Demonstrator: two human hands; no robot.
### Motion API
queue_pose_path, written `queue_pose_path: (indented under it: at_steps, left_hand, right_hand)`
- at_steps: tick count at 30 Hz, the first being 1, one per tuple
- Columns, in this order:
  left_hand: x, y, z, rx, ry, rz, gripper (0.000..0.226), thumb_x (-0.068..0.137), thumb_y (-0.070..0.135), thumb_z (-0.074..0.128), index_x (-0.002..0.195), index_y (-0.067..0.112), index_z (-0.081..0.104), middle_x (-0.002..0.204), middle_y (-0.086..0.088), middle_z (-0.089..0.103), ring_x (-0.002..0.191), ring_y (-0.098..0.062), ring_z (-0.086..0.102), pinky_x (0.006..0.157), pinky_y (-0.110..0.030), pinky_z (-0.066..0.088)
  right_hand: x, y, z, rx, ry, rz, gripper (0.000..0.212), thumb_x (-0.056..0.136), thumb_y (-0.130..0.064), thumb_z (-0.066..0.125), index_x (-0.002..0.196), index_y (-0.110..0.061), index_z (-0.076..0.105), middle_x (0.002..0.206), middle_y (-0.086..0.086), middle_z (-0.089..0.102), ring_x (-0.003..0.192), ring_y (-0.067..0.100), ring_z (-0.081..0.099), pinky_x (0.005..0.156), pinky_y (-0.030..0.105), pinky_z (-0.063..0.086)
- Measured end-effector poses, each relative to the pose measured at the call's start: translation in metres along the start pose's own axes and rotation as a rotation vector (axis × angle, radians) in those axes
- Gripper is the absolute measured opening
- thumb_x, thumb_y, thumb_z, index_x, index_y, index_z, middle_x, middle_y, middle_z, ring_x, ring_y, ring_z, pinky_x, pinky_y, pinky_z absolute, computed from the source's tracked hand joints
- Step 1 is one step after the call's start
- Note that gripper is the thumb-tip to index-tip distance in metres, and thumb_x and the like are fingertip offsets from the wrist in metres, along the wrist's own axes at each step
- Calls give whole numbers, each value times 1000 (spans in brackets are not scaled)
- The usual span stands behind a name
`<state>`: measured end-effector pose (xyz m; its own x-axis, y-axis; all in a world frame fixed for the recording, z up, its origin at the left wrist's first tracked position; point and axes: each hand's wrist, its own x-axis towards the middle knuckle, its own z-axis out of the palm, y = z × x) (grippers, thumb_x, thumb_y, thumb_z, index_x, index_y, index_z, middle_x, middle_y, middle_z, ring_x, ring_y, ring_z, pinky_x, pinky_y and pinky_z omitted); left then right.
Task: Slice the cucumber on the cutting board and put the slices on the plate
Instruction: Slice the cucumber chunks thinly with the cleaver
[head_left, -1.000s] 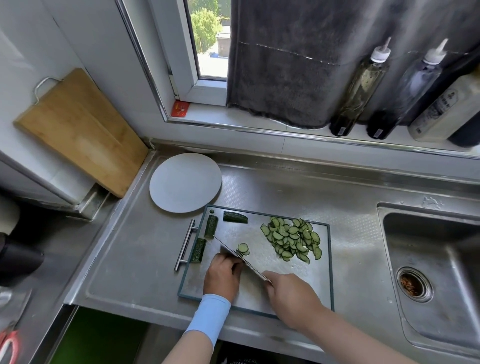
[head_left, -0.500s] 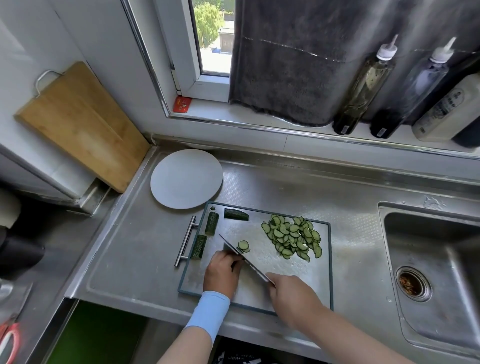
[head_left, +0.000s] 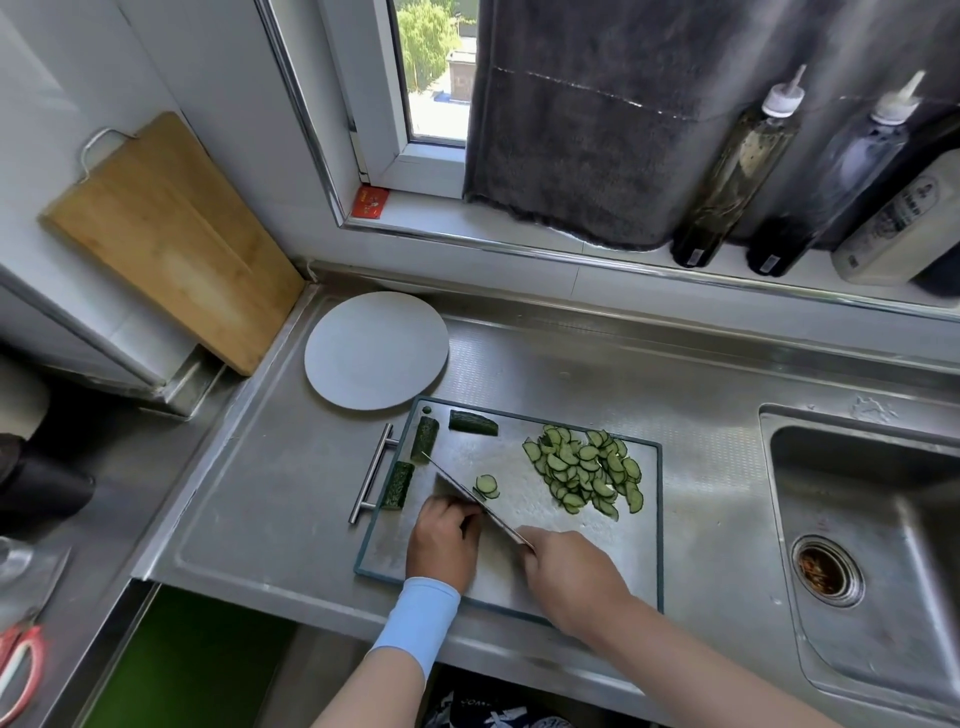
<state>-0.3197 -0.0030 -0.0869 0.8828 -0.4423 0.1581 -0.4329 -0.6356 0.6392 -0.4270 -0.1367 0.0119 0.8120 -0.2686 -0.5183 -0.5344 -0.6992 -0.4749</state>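
Hands stay put, right hand (head_left: 569, 577) gripping knife (head_left: 457, 489) beside left hand (head_left: 441, 540).

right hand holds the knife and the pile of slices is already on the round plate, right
Not quite. In the head view the right hand holds the knife, but the pile of slices lies on the cutting board, not on the plate.

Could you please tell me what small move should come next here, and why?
Probably press the steel knife down for another slice: the left hand braces beside its blade, the right hand grips its handle, three dark green cucumber chunks lie uncut.
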Motion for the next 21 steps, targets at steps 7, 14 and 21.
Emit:
queue_pose_path:
  at_steps: [7, 14, 21]
  left_hand:
    - [0, 4, -5, 2, -24, -17, 22, 65, -2, 82, 75, 15, 73, 77, -2, 65, 82, -14, 53, 74, -15, 38]
    - [0, 3, -5, 0, -42, -25, 19, 68, 3, 82, 79, 17, 75, 78, 1, 65, 81, -15, 55, 74, -10, 34]
    - [-3, 1, -2, -16, -11, 16, 21, 66, -3, 80, 79, 12, 73, 79, -2, 65, 84, -16, 52, 74, -16, 39]
  right_hand:
    - [-23, 14, 0, -21, 7, -3, 19, 99, -23, 38, 82, -26, 47, 72, -1, 58, 71, 24, 55, 60, 36, 42]
    - [-21, 13, 1, 26, -28, 26, 32, 100, -21, 39, 69, -31, 42, 68, -5, 54, 62, 14, 47, 55, 27, 34]
    - [-3, -1, 4, 40, -45, 64, 29, 95, -17, 37, 69, -28, 43, 67, -4, 54, 63, 17, 47, 53, 29, 35]
